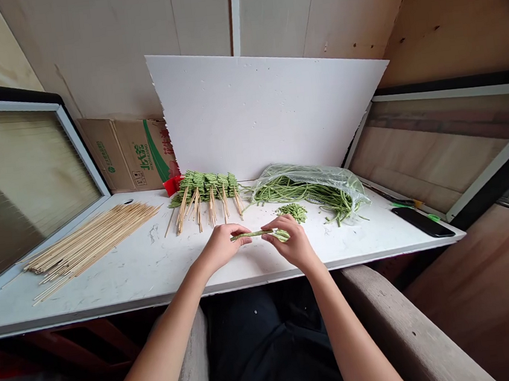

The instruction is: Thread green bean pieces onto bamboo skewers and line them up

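Close to the table's front edge, a green long bean (256, 234) is stretched level between my two hands. My left hand (224, 246) pinches its left end between thumb and fingers. The right end is gripped by my right hand (293, 244), where short green lengths show under the fingers. Just beyond my right hand lies a small heap of cut bean ends (293, 212). Behind my left hand are stacked skewered beans (206, 186), their bare sticks pointing toward me. A clear plastic bag (326, 177) of long beans (288, 191) lies behind on the right.
Many loose bamboo skewers (99, 234) cover the left of the white table (155, 286). A phone (421, 222) rests near its right end. At the back stand a cardboard box (127, 152) and a white board (268, 110). Framed panes flank both sides.
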